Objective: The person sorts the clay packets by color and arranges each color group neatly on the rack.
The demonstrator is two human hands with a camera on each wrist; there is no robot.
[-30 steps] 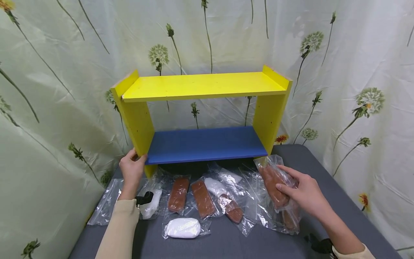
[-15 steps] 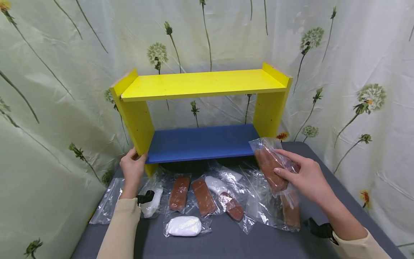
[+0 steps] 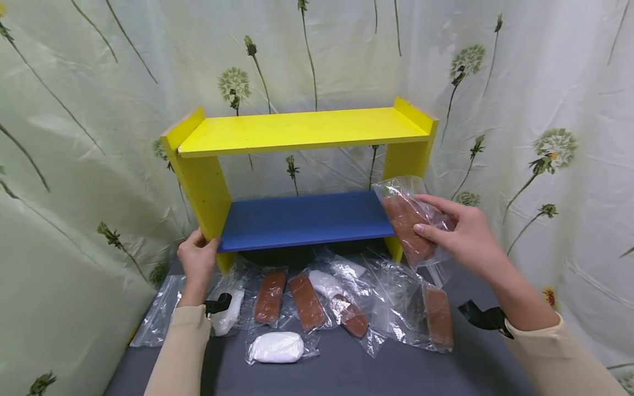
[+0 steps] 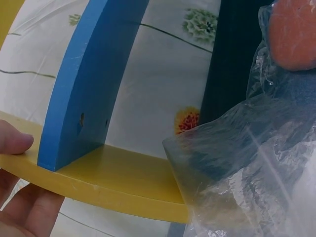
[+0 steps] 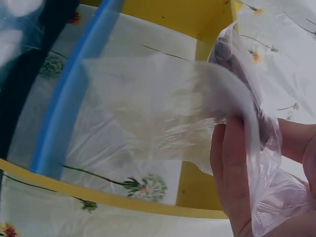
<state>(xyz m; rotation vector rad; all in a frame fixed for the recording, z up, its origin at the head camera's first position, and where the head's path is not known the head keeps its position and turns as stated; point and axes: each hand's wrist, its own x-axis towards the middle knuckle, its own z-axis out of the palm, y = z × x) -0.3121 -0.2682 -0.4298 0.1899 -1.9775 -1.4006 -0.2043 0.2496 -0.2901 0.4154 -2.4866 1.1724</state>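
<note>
My right hand (image 3: 470, 236) pinches a clear bag with a brown block (image 3: 407, 226) inside, raised in front of the right end of the blue shelf (image 3: 307, 220). In the right wrist view, the fingers (image 5: 233, 163) curl round the clear bag (image 5: 266, 173). On the left, my hand (image 3: 197, 259) grips the yellow side panel (image 3: 204, 192) of the shelf unit beside the blue board's left end. The left wrist view shows a thumb (image 4: 15, 139) on one side of the yellow panel (image 4: 128, 182) and fingers on the other.
Several bagged brown blocks (image 3: 270, 297) and bagged white pieces (image 3: 277, 347) lie on the dark table (image 3: 337, 374) before and below the unit. The yellow top shelf (image 3: 307, 127) spans above the blue one. A flowered curtain (image 3: 569, 82) hangs behind.
My right hand has lifted the bagged brown block up and slightly left, off the bags on the table, to the blue shelf's height. My left hand has kept its grip on the panel.
</note>
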